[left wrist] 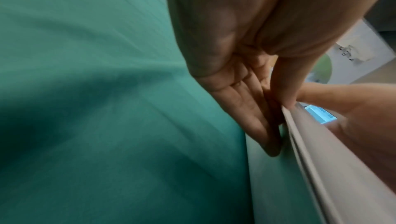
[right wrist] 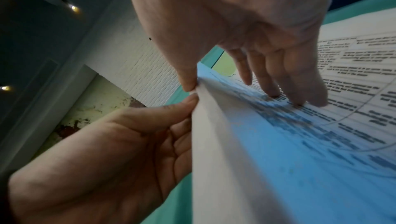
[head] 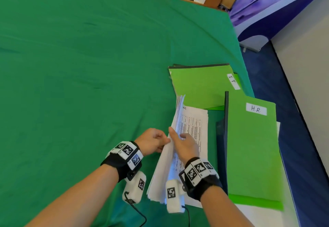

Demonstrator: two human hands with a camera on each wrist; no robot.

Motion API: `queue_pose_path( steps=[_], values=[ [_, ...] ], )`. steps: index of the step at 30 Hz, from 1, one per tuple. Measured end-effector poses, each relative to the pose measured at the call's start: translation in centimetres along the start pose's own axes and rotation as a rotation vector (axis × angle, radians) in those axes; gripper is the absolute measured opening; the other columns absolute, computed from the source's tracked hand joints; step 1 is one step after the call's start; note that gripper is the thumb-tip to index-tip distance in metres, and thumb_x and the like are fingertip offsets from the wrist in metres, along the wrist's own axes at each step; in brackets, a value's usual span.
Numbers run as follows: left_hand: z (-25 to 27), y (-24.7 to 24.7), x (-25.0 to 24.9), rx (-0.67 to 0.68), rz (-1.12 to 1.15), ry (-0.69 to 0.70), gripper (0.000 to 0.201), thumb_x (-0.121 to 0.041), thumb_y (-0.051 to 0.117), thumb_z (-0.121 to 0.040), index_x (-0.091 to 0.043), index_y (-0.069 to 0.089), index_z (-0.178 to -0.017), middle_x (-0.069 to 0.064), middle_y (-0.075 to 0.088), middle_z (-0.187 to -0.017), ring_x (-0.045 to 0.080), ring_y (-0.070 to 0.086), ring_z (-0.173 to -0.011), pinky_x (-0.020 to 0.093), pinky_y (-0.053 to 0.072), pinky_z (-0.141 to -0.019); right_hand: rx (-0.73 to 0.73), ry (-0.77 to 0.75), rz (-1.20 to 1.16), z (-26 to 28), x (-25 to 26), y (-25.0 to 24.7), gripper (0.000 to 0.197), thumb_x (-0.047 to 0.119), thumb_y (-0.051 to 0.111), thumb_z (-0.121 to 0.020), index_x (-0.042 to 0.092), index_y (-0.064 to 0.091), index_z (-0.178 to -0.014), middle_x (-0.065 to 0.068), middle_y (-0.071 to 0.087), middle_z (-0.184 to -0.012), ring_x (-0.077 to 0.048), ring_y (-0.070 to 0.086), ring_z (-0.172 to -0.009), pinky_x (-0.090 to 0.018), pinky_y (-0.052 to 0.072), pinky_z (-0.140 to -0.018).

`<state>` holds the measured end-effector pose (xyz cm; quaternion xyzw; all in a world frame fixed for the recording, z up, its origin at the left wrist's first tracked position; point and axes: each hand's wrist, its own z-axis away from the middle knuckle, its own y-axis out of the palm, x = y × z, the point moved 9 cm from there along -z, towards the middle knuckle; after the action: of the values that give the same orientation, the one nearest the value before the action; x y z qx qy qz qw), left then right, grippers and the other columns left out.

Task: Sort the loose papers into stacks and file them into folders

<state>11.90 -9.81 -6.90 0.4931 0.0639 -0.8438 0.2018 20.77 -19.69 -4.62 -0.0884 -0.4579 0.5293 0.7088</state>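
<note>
Both hands (head: 154, 142) gripping lifted papers (head: 165, 166)

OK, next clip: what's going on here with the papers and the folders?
A person is going through a stack of printed papers on a green-covered table. The left hand holds up the raised left edge of a bundle of sheets, while the right hand pinches the same edge with its thumb and rests its fingers on the printed page underneath. Two green folders lie closed to the right, one labelled IT and one labelled H.R.. Nothing is being filed at this moment.
</note>
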Motion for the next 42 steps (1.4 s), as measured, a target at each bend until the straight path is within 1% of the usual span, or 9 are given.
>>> queue_pose_path(
  steps=[6,9,12,14,19,25,35,39,42],
  values=[
    [-0.6,-2.2,1.3,-0.148,-0.089,-0.03,0.023,-0.01,0.057,-0.096,-0.01,0.055,-0.073,0.007,0.063,-0.075,0.02,0.061,-0.069,0.037,0.054,-0.074,-0.213,-0.008,-0.1,-0.5,-1.1,-2.9,0.029,0.025,0.04,-0.1,0.007,0.058,-0.112,-0.015,0.063,-0.113,-0.029,0.056,-0.097,-0.038,0.046,-0.092],
    [-0.7,-4.9,1.3,-0.295,-0.247,0.002,0.021,-0.011,0.063,-0.092,-0.013,0.056,-0.073,0.006,0.065,-0.073,0.019,0.059,-0.065,0.038,0.053,-0.07,-0.332,-0.004,-0.1,-0.2,-2.4,-5.0,0.022,0.02,0.041,-0.1,0.006,0.056,-0.109,-0.018,0.062,-0.112,-0.029,0.056,-0.094,-0.037,0.046,-0.088],
    [-0.8,-5.8,0.5,-0.342,-0.452,0.033,0.018,-0.018,0.065,-0.091,-0.015,0.059,-0.074,0.004,0.068,-0.076,0.02,0.062,-0.068,0.036,0.054,-0.071,-0.394,-0.054,-0.161,0.6,-2.6,-6.5,0.052,0.012,0.044,-0.098,0.019,0.029,-0.147,-0.011,0.058,-0.108,-0.029,0.056,-0.095,-0.04,0.046,-0.09],
    [-0.7,-5.4,-0.6,-0.357,-0.676,0.048,0.019,-0.027,0.062,-0.093,-0.015,0.061,-0.079,0.003,0.066,-0.077,0.02,0.062,-0.071,0.031,0.052,-0.066,-0.367,-0.118,-0.157,0.9,-2.2,-6.8,0.069,0.008,0.043,-0.098,0.032,0.008,-0.153,-0.004,0.051,-0.098,-0.024,0.054,-0.087,-0.037,0.045,-0.088],
    [-0.6,-4.8,-2.2,-0.394,-0.961,0.028,0.021,-0.037,0.059,-0.094,-0.017,0.059,-0.088,0.001,0.065,-0.083,0.018,0.061,-0.074,0.031,0.052,-0.066,-0.292,-0.235,0.044,-0.4,-1.7,-7.0,0.039,0.003,0.041,-0.095,0.021,0.059,-0.125,-0.011,0.066,-0.099,-0.024,0.06,-0.076,-0.031,0.051,-0.072],
    [-1.2,-4.7,-1.5,-0.353,-0.858,-0.086,0.031,-0.042,0.074,-0.082,-0.017,0.057,-0.091,0.0,0.062,-0.087,0.019,0.061,-0.082,0.036,0.054,-0.078,-0.485,-0.237,0.069,0.0,-3.1,-13.1,0.034,0.0,0.044,-0.088,0.016,0.068,-0.106,-0.007,0.06,-0.071,-0.027,0.056,-0.062,-0.031,0.045,-0.062],
    [0.2,-3.7,-5.3,-0.528,-1.225,-0.027,0.024,-0.026,0.054,-0.095,-0.015,0.051,-0.075,0.002,0.054,-0.067,0.022,0.057,-0.064,0.033,0.054,-0.063,-0.412,-0.278,-0.005,-0.4,-4.4,-15.0,0.033,0.002,0.046,-0.089,0.017,0.07,-0.107,-0.002,0.06,-0.068,-0.02,0.051,-0.055,-0.027,0.039,-0.055],
    [0.4,0.2,-6.3,-0.411,-0.933,0.142,0.024,-0.029,0.052,-0.098,-0.016,0.045,-0.078,0.007,0.059,-0.071,0.021,0.049,-0.057,0.029,0.043,-0.053,-0.28,-0.337,-0.055,-0.4,-2.7,-12.0,0.026,0.035,0.053,-0.096,0.017,0.07,-0.105,-0.003,0.069,-0.096,-0.017,0.057,-0.085,-0.025,0.038,-0.075],
    [0.5,4.3,-6.4,-0.305,-0.794,0.218,0.023,-0.03,0.051,-0.099,-0.019,0.044,-0.08,0.007,0.062,-0.078,0.023,0.052,-0.063,0.032,0.044,-0.059,-0.168,-0.32,-0.016,0.0,-2.2,-9.7,0.047,0.063,0.041,-0.092,0.024,0.067,-0.095,0.003,0.063,-0.088,-0.018,0.056,-0.088,-0.028,0.037,-0.075]
  ],
)
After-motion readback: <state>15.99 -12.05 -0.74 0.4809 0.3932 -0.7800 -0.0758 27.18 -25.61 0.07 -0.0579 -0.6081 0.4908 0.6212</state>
